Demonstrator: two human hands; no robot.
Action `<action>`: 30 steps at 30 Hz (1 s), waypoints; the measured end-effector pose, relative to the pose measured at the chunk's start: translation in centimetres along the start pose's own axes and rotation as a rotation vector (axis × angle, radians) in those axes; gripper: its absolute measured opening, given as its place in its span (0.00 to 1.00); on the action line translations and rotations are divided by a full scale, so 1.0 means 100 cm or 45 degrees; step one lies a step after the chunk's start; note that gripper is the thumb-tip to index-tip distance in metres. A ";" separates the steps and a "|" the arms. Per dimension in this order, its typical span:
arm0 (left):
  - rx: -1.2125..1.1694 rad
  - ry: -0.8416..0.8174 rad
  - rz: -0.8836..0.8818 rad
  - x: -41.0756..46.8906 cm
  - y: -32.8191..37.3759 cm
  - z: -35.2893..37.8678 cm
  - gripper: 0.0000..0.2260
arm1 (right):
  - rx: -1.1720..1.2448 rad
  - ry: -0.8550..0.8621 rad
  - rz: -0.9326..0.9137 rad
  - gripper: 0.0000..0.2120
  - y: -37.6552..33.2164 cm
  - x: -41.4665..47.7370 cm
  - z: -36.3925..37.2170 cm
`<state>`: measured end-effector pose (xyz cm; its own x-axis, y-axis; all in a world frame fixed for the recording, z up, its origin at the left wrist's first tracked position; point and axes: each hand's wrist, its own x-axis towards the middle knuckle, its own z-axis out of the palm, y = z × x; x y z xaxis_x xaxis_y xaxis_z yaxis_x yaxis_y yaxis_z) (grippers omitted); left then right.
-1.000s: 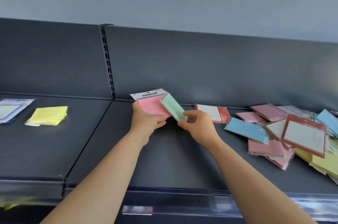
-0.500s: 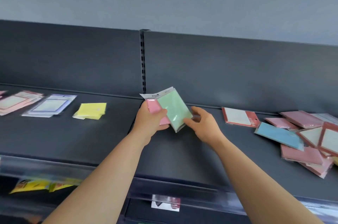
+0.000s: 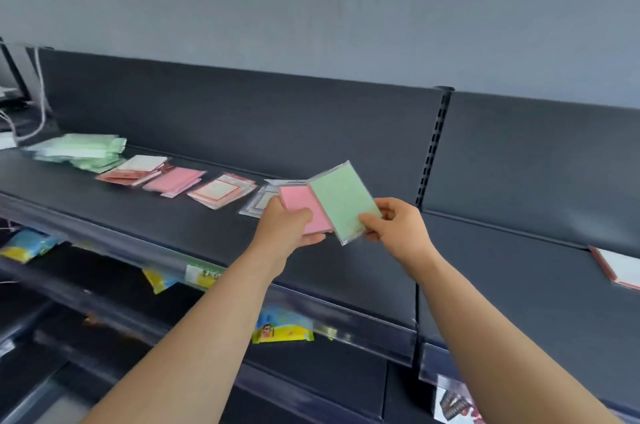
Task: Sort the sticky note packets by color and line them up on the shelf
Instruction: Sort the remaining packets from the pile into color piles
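Note:
My left hand point(image 3: 284, 226) grips a pink sticky note packet point(image 3: 301, 207) above the dark shelf point(image 3: 180, 226). My right hand point(image 3: 394, 226) pinches the lower corner of a green packet point(image 3: 341, 200) that overlaps the pink one. Sorted piles lie in a row on the shelf to the left: a green pile point(image 3: 86, 151), a red-framed pile point(image 3: 133, 169), a pink pile point(image 3: 175, 180), a pale red-bordered pile point(image 3: 221, 193), and a lilac-bordered pile point(image 3: 260, 203) partly hidden behind my left hand.
A slotted upright post point(image 3: 433, 146) divides the shelf back panel. One red-framed packet point(image 3: 620, 267) lies at the right edge. Below, a lower shelf holds yellow and blue packaged goods point(image 3: 282, 328). Cables point(image 3: 38, 104) hang at the far left.
The view has swung left, bringing the sorted piles into sight and losing the mixed heap on the right. Both hands moved left with their packets; the green packet now shows its full face.

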<state>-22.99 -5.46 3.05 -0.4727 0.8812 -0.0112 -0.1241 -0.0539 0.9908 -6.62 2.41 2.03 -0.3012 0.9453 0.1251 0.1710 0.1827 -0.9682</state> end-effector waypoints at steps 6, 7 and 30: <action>0.065 0.161 0.041 0.006 0.012 -0.119 0.18 | 0.078 -0.087 0.041 0.07 -0.018 0.008 0.116; 0.074 0.193 0.047 0.008 0.014 -0.138 0.17 | 0.095 -0.105 0.041 0.07 -0.022 0.010 0.133; 0.052 0.803 0.246 0.151 0.061 -0.397 0.16 | 0.025 -0.355 -0.046 0.08 -0.096 0.175 0.417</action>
<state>-65.54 -11.10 3.57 -0.9052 0.4124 0.1031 0.0419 -0.1548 0.9871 -52.61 5.90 4.52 -0.5536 0.8270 0.0982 0.1382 0.2076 -0.9684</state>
